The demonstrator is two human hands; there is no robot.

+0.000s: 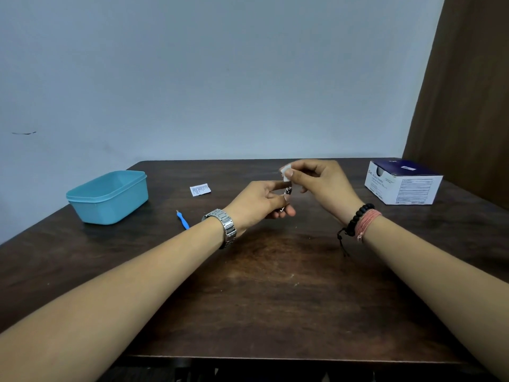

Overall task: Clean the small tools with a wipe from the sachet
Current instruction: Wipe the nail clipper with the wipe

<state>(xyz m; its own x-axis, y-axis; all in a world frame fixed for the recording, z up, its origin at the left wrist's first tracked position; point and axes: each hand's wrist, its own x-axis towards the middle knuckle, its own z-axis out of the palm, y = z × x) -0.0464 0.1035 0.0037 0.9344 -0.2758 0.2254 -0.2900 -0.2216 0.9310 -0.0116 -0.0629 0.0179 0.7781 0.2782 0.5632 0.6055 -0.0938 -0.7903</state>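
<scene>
Above the middle of the dark wooden table (275, 285), my left hand (256, 204) grips a small metal tool (287, 193), apparently a nail clipper, between thumb and fingers. My right hand (322, 183) pinches a small white wipe (286, 172) just above the tool's upper end; whether wipe and tool touch is unclear. An opened white sachet (200, 189) lies flat on the table to the left of my hands. A slim blue-handled tool (183, 219) lies on the table beside my left wrist.
A light blue plastic container (107, 197) stands at the left of the table. A white and dark blue cardboard box (403, 183) stands at the far right corner. A brown curtain (468, 92) hangs behind it.
</scene>
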